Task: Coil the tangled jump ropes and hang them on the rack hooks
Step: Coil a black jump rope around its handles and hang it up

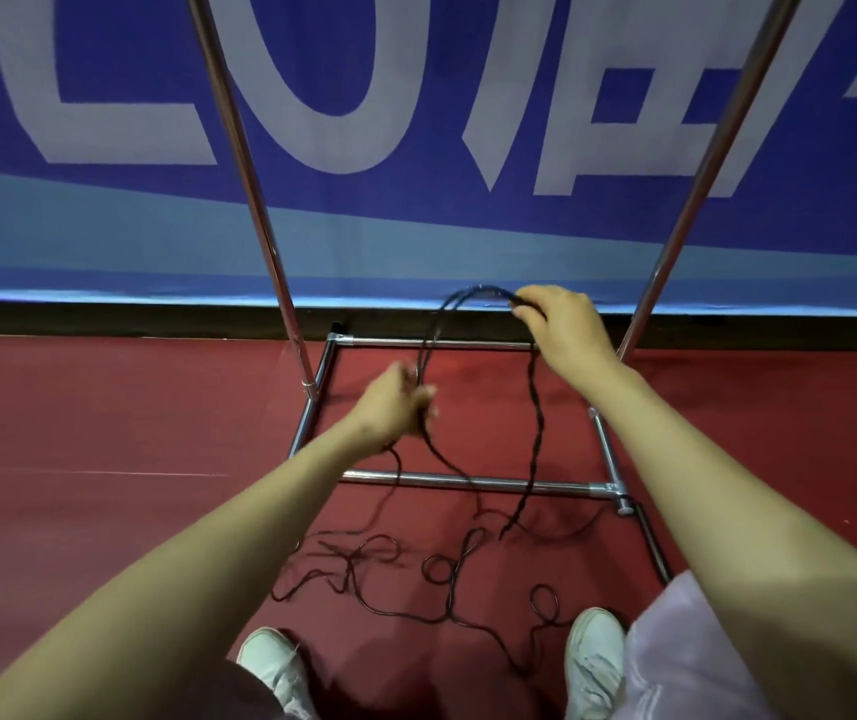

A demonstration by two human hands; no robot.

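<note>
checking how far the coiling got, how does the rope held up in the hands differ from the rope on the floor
The held rope is gathered into an arch of several strands between the left hand and right hand; the floor rope sprawls in single-strand curls and tangles. The held rope hangs in the air; the floor rope lies flat on the red floor. Both are thin and dark.

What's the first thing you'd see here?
The left hand and right hand hold up a loop of dark jump rope in the middle. More of it lies tangled on the red floor near white shoes. Behind the shiny metal rack hangs a blue banner with huge white letters.
</note>
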